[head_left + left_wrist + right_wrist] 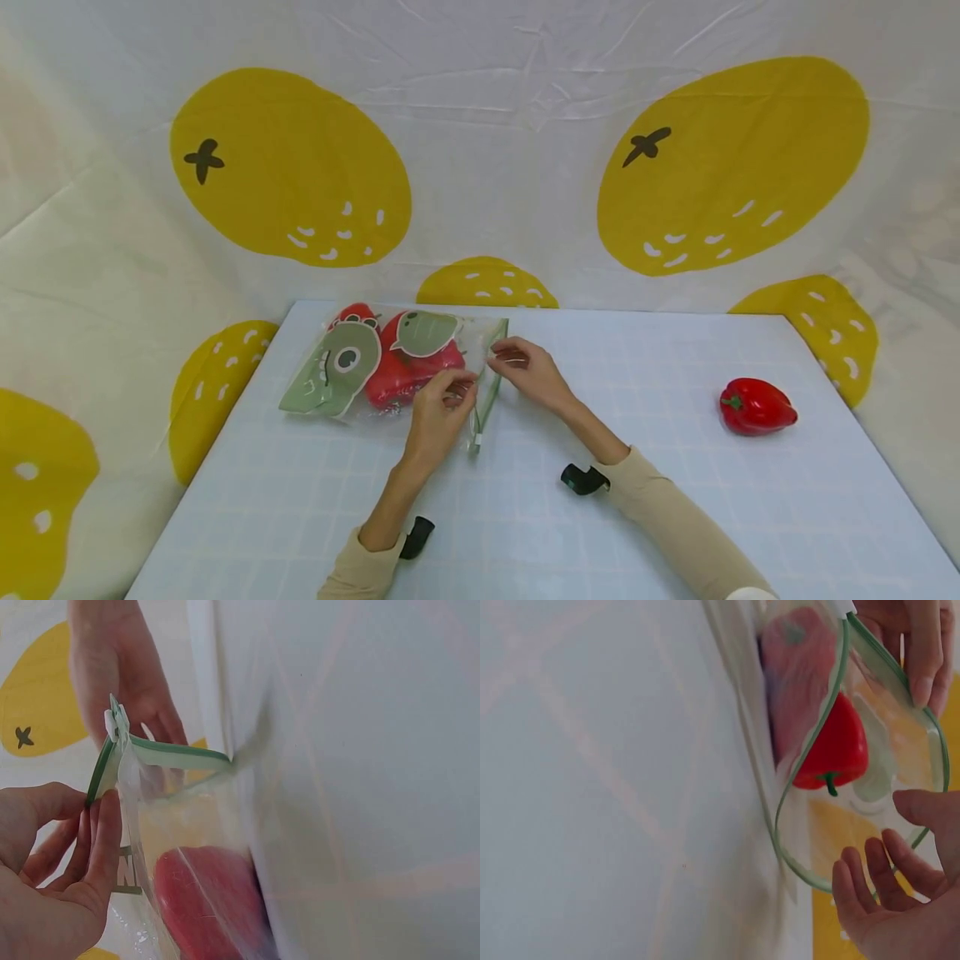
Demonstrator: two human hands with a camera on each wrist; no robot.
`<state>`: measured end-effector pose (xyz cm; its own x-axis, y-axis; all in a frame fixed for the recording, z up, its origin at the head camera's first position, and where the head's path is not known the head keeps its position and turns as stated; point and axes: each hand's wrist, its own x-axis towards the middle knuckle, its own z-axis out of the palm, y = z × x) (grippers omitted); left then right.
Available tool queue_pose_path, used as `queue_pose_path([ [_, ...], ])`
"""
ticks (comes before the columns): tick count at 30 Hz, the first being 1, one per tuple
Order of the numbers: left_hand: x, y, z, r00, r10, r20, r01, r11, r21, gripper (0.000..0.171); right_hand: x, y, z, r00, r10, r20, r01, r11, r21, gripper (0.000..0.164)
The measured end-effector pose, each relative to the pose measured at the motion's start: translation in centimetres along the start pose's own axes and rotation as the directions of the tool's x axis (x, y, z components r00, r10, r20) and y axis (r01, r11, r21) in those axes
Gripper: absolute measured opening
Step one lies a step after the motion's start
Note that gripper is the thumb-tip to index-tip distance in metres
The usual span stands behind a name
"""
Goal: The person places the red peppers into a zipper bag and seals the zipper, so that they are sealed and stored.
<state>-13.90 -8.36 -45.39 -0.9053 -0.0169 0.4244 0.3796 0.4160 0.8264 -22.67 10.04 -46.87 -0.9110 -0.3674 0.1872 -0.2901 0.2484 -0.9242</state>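
A clear zip bag (480, 333) with green cartoon prints lies at the table's left back, holding red bell peppers (386, 379). My left hand (441, 417) pinches the bag's green zip edge (96, 776) between thumb and fingers, near the white slider (116, 724). At the mouth's far side is my right hand (534, 375), its thumb and fingers spread apart around the rim without a visible pinch. The mouth gapes in the right wrist view, showing a red pepper (836, 746) with a green stem inside.
Another red bell pepper (757, 407) lies on the pale table (645, 533) to the right, outside the bag. Behind the table hangs a white cloth (502, 183) with yellow fruit prints. A black wrist camera (583, 479) sits at the right cuff.
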Motion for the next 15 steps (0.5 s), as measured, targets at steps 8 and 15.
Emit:
queue_pose_path([
  [8, 0.0, 0.0, 0.1, 0.999, -0.043, 0.005, 0.043, 0.999, -0.003, 0.019, -1.0, -0.1, -1.6, 0.999, 0.009, -0.047, -0.008, 1.000, 0.023, 0.033],
  [15, 0.1, -0.1, 0.2, 0.999, -0.043, -0.006, 0.043, 0.999, -0.021, 0.018, -2.7, -3.1, -3.3, 0.997, 0.009, -0.075, -0.008, 1.000, 0.013, 0.027],
])
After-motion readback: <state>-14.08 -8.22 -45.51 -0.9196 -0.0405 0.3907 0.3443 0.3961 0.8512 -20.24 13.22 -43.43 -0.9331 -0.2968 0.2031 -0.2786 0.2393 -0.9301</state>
